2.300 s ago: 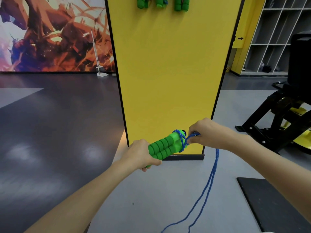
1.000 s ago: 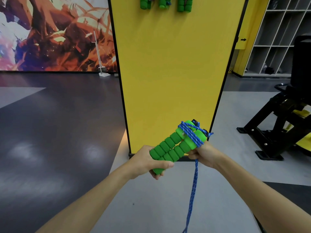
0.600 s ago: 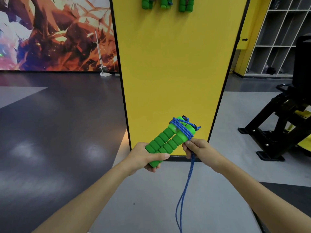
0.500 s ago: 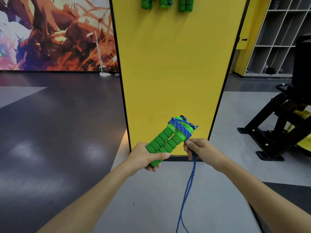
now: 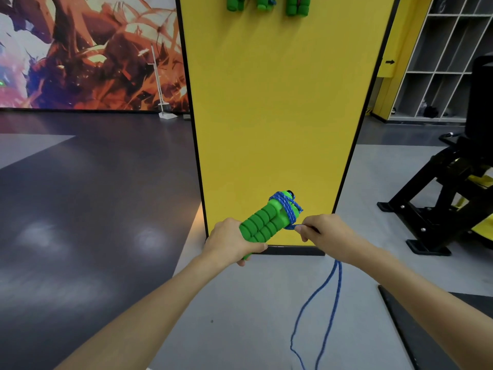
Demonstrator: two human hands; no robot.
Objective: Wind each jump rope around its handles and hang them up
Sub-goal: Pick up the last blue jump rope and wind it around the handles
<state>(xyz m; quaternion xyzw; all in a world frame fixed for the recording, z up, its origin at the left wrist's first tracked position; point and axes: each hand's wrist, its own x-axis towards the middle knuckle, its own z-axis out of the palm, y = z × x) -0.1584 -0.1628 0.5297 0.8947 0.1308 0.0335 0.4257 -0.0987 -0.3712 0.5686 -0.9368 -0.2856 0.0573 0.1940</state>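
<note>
The two green ribbed foam handles [image 5: 262, 227] of the jump rope lie side by side as one bundle, tilted up and to the right. Their lower ends sit inside the left grip [image 5: 232, 240], a bare hand whose fingers and thumb are curled round them. The blue braided rope [image 5: 286, 209] is wound in several turns round the handles' upper ends, above and to the right of the left grip. From the lowest turn a strand runs to the right grip [image 5: 324, 232], the other bare hand, just right of the handles, which pinches the rope. Below this grip two strands hang down and trail over the grey floor [image 5: 240, 316]. Directly beyond both grips stands a tall yellow panel with black edges [image 5: 280, 102]. High above the grips, more green foam handles [image 5: 296, 5] hang on it, cut off by the top edge. Right of the right grip stands a black metal exercise frame [image 5: 432, 204], with a black floor mat [image 5: 432, 329] lower down. Far left of the left grip is an orange mural wall [image 5: 80, 49].
</note>
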